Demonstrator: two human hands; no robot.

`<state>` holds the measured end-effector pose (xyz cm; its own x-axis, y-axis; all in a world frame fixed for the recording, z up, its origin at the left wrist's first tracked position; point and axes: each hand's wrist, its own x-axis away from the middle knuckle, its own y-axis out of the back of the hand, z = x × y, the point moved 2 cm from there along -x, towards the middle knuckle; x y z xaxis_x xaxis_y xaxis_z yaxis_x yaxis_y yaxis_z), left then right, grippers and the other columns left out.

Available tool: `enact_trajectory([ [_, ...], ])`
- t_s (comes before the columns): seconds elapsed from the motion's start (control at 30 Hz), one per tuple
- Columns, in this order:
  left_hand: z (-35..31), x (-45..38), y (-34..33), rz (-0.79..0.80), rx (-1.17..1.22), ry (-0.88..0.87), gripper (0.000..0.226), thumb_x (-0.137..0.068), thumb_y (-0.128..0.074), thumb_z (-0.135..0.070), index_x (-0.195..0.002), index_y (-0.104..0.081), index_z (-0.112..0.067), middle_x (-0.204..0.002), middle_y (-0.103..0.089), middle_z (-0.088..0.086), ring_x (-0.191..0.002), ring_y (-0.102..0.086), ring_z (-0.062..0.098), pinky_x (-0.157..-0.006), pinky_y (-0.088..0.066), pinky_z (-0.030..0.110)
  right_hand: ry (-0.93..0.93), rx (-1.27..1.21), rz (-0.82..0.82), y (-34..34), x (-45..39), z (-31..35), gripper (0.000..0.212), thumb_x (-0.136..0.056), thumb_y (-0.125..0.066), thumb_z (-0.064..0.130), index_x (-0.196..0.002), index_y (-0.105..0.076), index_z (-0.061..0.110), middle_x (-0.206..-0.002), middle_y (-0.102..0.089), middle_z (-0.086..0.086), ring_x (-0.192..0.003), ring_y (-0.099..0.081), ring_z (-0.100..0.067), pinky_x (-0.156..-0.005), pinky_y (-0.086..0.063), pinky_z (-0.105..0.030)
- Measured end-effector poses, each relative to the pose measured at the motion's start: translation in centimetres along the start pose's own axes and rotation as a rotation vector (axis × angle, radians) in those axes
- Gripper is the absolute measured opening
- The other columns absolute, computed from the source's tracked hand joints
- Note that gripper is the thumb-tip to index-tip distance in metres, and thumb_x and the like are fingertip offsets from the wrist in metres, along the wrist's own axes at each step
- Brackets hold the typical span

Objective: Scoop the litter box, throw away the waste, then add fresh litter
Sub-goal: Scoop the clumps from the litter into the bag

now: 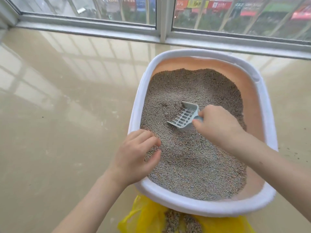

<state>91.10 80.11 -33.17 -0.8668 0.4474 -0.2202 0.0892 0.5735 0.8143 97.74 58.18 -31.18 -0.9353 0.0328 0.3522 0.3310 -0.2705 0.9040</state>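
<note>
The litter box (168, 197) stands on the floor (58, 115) just in front of the window frame (161, 33). It has a wide white rim and peach inner walls. Its far rim lies near the frame's lower rail; the two are apart.

Litter (190, 158) fills the box. It is grey-brown and granular, banked higher against the far wall and lower toward the middle.

The right hand (218, 126) grips the handle of the scoop (184, 116), with fingers curled round it. The scoop is pale blue-grey with a slotted base. Its front edge is dug into the litter near the centre of the box, well apart from every wall. Open litter surface lies on all sides of it.

The left hand (134, 158) rests at the near-left rim. Its fingers are loosely curled and slightly spread, with the fingertips touching the litter. It holds nothing.

A yellow plastic bag (148, 217) lies on the floor against the near rim, partly under the box. Clumps of litter lie on it.

To the left of the box the floor is open, a glossy beige surface that reflects the window bars. To the right, a few scattered grains (294, 153) lie on the floor beside the box wall.

Through the glass, trees and coloured shop signs show, blurred
</note>
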Motion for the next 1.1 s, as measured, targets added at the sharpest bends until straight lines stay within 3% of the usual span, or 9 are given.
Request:
enact_trajectory([
  [0.17,0.2,-0.2,0.1,0.02,0.025,0.011,0.008,-0.08,-0.066,-0.018,-0.085,-0.065,-0.012,-0.084,-0.06,-0.003,-0.084,-0.057,0.019,-0.077,-0.046,0.032,0.005,-0.191,-0.021,-3.7,-2.2,2.2,0.023,-0.089,-0.049,0.024,-0.074,-0.058,0.01,-0.06,-0.05,-0.003,-0.054,-0.043,-0.024,-0.051,-0.033,-0.027],
  [0.27,0.2,-0.2,0.1,0.026,0.016,0.012,0.008,-0.079,-0.068,-0.018,-0.085,-0.065,-0.014,-0.084,-0.059,-0.005,-0.085,-0.056,0.017,-0.077,-0.045,0.03,-0.022,-0.424,-0.122,-6.3,-1.9,2.6,0.032,-0.091,-0.053,0.029,-0.063,-0.056,0.014,-0.052,-0.047,0.006,-0.049,-0.042,-0.014,-0.046,-0.025,-0.028],
  [0.47,0.4,-0.2,-0.3,0.016,0.008,0.012,0.007,-0.08,-0.066,-0.02,-0.085,-0.065,-0.016,-0.085,-0.059,-0.007,-0.085,-0.055,0.014,-0.076,-0.045,0.03,-0.034,-0.747,-0.303,-7.8,-0.4,2.9,0.032,-0.09,-0.055,0.034,-0.068,-0.058,0.012,-0.049,-0.04,0.007,-0.05,-0.031,-0.009,-0.052,-0.027,-0.032],
  [0.7,-0.1,0.0,-0.2,0.026,-0.025,0.015,0.008,-0.081,-0.06,-0.022,-0.083,-0.065,-0.016,-0.083,-0.058,-0.007,-0.084,-0.055,0.015,-0.076,-0.045,0.031,-0.039,-0.766,-0.343,-4.6,2.2,0.2,0.025,-0.089,-0.057,0.035,-0.089,-0.068,0.013,-0.05,-0.045,0.007,-0.046,-0.03,-0.006,-0.049,-0.025,-0.027],
  [0.93,-0.3,0.2,-0.2,0.026,-0.036,0.039,0.013,-0.081,-0.057,-0.025,-0.083,-0.066,-0.016,-0.083,-0.059,-0.006,-0.084,-0.056,0.016,-0.076,-0.045,0.027,-0.044,-0.756,-0.298,-3.4,6.1,-2.6,0.02,-0.088,-0.058,0.036,-0.082,-0.069,0.02,-0.046,-0.044,0.014,-0.046,-0.033,-0.005,-0.052,-0.025,-0.026],
  [1.0,-0.3,0.3,-0.3,0.024,-0.047,0.046,0.016,-0.082,-0.056,-0.027,-0.083,-0.066,-0.016,-0.084,-0.059,-0.006,-0.085,-0.055,0.016,-0.076,-0.044,0.025,-0.051,-0.737,-0.3,-3.1,7.1,-3.1,0.011,-0.087,-0.06,0.037,-0.087,-0.07,0.034,-0.057,-0.058,0.022,-0.056,-0.051,-0.006,-0.053,-0.035,-0.024],
  [1.03,-0.3,0.3,-0.3,0.022,-0.049,0.048,0.017,-0.082,-0.055,-0.028,-0.083,-0.066,-0.015,-0.084,-0.059,-0.006,-0.085,-0.055,0.015,-0.076,-0.043,0.025,-0.049,-0.747,-0.301,-3.0,7.5,-3.3,0.01,-0.087,-0.061,0.037,-0.086,-0.068,0.044,-0.068,-0.063,0.03,-0.071,-0.059,-0.004,-0.058,-0.041,-0.016],
  [1.1,-0.3,0.3,-0.3,0.022,-0.055,0.047,0.019,-0.083,-0.055,-0.029,-0.083,-0.067,-0.014,-0.084,-0.059,-0.006,-0.085,-0.055,0.016,-0.077,-0.043,0.025,-0.052,-0.779,-0.285,-3.0,8.3,-3.7,0.016,-0.086,-0.063,0.038,-0.089,-0.069,0.053,-0.086,-0.067,0.033,-0.086,-0.061,0.002,-0.069,-0.04,-0.007],
])
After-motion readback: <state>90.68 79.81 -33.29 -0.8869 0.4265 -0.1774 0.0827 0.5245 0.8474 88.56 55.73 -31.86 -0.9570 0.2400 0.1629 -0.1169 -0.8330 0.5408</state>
